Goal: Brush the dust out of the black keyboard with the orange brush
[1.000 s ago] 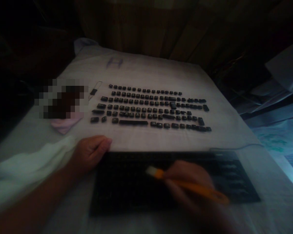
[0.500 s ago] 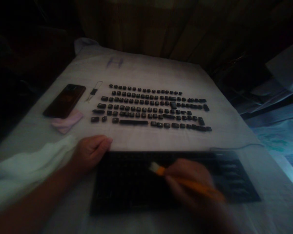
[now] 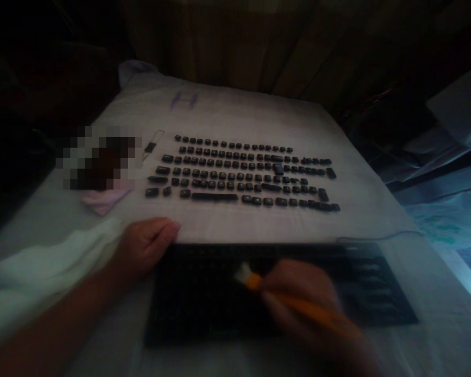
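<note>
A black keyboard [image 3: 204, 314] with its keycaps off lies flat in front of me, its details dim. My right hand [image 3: 302, 288] is closed around a paintbrush [image 3: 314, 311] with an orange handle. The brush's pale bristles touch or hover just over the upper middle of the keyboard; I cannot tell which. At the keyboard's upper left corner, my left hand [image 3: 149, 241] rests with its fingers curled in against the edge. The undersides of those fingers are hidden. Beyond both hands, loose black keycaps [image 3: 214, 197] lie in several rows on the pale cloth.
A wire keycap puller [image 3: 150, 147] lies left of the keycaps. Near it are a pixelated dark object [image 3: 105, 162] and a pink cloth [image 3: 105, 199]. White fabric [image 3: 58, 262] is bunched beside my left forearm. A cable [image 3: 380, 238] trails right from the keyboard's back edge.
The brush tip has shifted slightly left over the keyboard, its bristles now more splayed. My left hand and the keycaps stay put. The phone at the left is now pixelated.
</note>
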A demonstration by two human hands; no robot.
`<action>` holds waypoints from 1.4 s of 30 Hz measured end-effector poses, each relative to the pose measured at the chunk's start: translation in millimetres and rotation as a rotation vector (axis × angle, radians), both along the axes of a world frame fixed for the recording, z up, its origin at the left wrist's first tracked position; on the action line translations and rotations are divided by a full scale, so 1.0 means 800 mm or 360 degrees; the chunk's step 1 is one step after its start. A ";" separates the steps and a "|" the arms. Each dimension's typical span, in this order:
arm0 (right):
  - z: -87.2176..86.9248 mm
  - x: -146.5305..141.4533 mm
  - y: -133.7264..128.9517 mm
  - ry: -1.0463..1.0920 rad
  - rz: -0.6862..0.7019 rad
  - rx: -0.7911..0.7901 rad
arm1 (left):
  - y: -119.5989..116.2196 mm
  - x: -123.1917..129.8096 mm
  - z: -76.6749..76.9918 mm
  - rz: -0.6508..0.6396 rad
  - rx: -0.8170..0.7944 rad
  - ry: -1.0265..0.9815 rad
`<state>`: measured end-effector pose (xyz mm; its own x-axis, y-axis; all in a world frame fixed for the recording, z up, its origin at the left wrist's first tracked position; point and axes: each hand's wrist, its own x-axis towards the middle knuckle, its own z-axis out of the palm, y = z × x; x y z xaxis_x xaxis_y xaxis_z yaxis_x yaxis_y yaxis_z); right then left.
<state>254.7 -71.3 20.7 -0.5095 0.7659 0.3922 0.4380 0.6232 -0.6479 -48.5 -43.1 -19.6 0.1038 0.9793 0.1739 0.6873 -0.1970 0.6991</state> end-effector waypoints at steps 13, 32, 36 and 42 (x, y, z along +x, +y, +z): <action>0.005 0.005 -0.004 0.0030 -0.0136 0.0032 | 0.000 -0.001 -0.002 -0.0007 -0.0013 0.0009; 0.002 0.001 0.002 -0.0032 -0.0026 0.0028 | -0.001 -0.002 -0.001 -0.0023 0.0006 -0.0010; 0.001 0.003 0.001 -0.0033 -0.0008 0.0038 | -0.001 -0.001 0.000 -0.0019 0.0008 -0.0029; -0.001 0.004 -0.002 -0.0020 -0.0021 0.0030 | 0.000 -0.001 -0.002 -0.0036 0.0048 -0.0030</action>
<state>257.7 -72.6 20.2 -0.5044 0.7650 0.4003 0.4542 0.6294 -0.6305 -49.3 -43.5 -21.5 0.1219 0.9711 0.2054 0.6691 -0.2333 0.7056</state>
